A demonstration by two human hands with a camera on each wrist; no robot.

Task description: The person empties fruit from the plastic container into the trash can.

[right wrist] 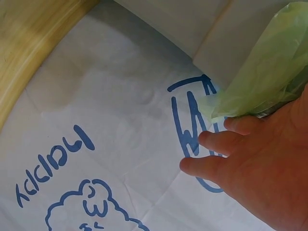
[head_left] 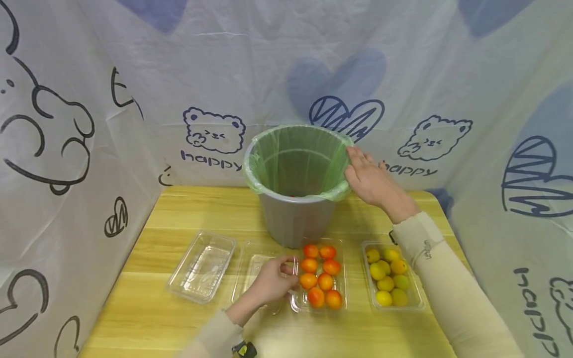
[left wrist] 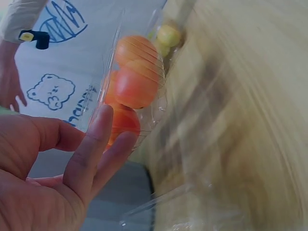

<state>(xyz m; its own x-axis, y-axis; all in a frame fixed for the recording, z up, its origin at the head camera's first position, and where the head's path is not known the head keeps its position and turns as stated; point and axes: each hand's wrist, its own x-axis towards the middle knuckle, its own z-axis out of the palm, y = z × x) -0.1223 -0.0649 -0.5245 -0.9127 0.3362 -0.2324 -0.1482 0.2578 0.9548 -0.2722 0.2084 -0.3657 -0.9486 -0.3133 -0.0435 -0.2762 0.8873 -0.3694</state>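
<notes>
My left hand is at the left edge of a clear plastic box holding several round orange-red fruits that look like tomatoes. Up close in the left wrist view, thumb and fingers pinch the box's side near the fruits. A second clear shallow plastic piece lies partly under this hand. My right hand rests on the right rim of a grey bin, fingers extended over its green liner bag. A tiny red spot shows low inside the bin.
A clear box of yellow and greenish fruits stands at the right. Another clear plastic tray lies at the left. All stand on a wooden table, enclosed by printed white curtains at the back and sides.
</notes>
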